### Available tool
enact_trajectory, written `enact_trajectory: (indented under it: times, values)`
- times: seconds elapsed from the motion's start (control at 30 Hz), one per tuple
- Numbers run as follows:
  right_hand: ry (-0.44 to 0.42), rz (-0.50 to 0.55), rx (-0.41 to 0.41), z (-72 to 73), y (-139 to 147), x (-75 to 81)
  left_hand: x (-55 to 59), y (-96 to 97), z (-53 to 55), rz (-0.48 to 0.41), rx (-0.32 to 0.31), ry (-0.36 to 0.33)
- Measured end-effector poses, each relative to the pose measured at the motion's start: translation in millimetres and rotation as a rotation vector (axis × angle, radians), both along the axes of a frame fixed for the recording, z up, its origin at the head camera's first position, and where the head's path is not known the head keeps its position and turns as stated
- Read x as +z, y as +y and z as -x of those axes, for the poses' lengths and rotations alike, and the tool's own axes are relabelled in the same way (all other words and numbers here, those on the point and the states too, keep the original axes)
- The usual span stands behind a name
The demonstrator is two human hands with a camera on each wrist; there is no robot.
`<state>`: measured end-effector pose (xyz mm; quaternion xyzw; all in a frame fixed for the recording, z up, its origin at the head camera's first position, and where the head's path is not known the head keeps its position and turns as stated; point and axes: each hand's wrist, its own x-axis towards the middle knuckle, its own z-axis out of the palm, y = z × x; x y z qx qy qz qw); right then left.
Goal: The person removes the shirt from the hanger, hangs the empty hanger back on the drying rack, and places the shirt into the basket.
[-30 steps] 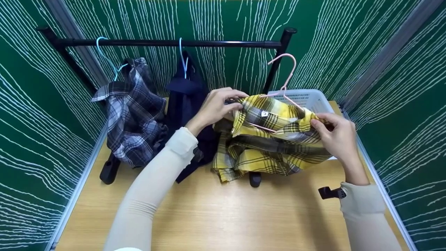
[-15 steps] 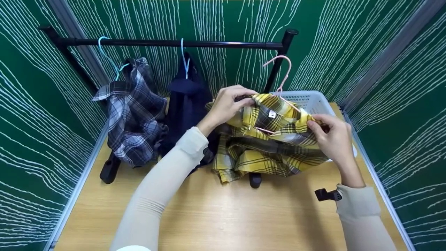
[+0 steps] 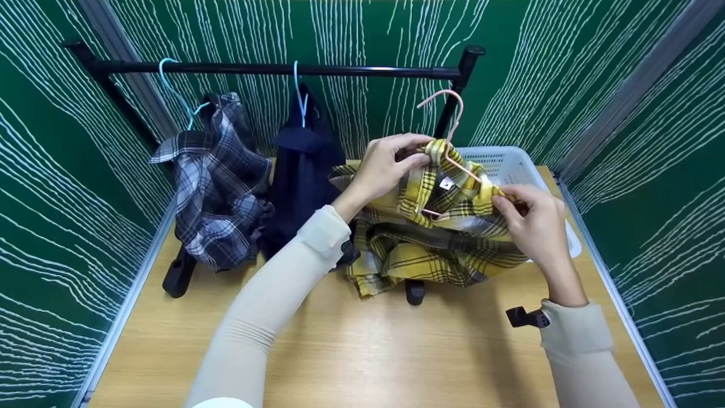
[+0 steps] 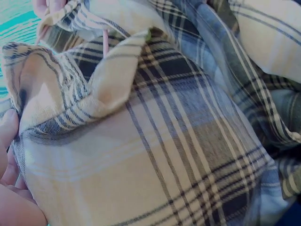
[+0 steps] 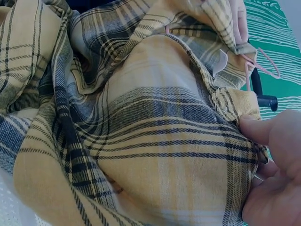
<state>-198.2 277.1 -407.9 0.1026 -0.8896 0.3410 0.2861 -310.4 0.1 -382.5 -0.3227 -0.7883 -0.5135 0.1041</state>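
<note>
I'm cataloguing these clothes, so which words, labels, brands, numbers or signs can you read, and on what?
Nothing is readable.
Small white tag inside the neck of the yellow, black and white plaid cloth shirt: a dark mark, too small to read.
Thin pink hanger: no lettering visible.

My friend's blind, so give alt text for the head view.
A left hand and right hand pinch a yellow plaid shirt with a pink hanger through its neck; a dark plaid shirt and navy garment hang on a black rack.
</note>
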Motion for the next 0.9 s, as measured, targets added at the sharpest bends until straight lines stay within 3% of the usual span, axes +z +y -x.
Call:
enact_trajectory:
  times: [0.63, 0.9]
  values:
    - [0.050, -0.012, 0.021, 0.3, -11.2, 0.1, 6.4, 11.7, -7.7, 0.007, 0.057, 0.047]
    - [0.048, -0.005, 0.030, 0.3, -15.3, -0.9, 7.3, 13.8, -12.5, 0.064, 0.085, -0.014]
